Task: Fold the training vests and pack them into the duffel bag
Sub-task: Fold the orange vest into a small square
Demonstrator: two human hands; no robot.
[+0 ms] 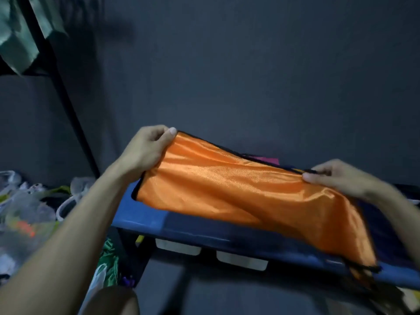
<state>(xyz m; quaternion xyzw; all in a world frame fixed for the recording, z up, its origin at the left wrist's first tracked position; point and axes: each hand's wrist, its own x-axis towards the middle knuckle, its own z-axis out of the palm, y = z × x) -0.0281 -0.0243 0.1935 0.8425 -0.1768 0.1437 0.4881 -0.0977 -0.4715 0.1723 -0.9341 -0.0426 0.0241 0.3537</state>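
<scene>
Dark grey wall filled the background above a blue table (141, 218). From my remote seat, I saw the left hand (145, 148) pinching the upper corner of the orange vest (238, 192), thumb against curled fingers. The vest hung stretched above the table, thin, soft and slippery by my reckoning; its black-trimmed edges looked the surest hold. The right hand (336, 178) pinched the opposite corner.
</scene>
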